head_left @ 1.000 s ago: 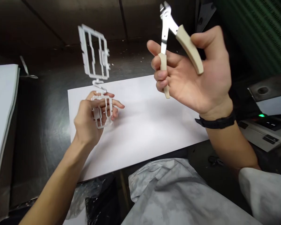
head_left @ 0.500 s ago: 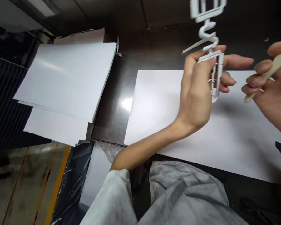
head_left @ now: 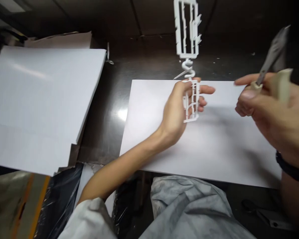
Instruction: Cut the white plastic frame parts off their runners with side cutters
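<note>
Turning since the earlier frame, the right hand (head_left: 276, 111) is now showing its back and thumb side rather than its palm. Underneath, a dark, glossy metal table (head_left: 104, 116) is supporting 1 large white rectangular sheet (head_left: 214, 146), while a pile of broad white sheets (head_left: 42, 89) is lying to the left. Grey mottled cloth (head_left: 189, 207) is bunching below. Above the large sheet, the left hand (head_left: 174, 111) is grasping the lower part of a white openwork plastic frame (head_left: 188, 56), whose 2 rectangular sections are joining at a wavy link; its index finger is pointing out rightward. Opposite, the right hand is gripping metal nippers with cream handles (head_left: 270, 57), their blurred head tilting up and right. A black wristband (head_left: 290, 171) is circling the right wrist.
</note>
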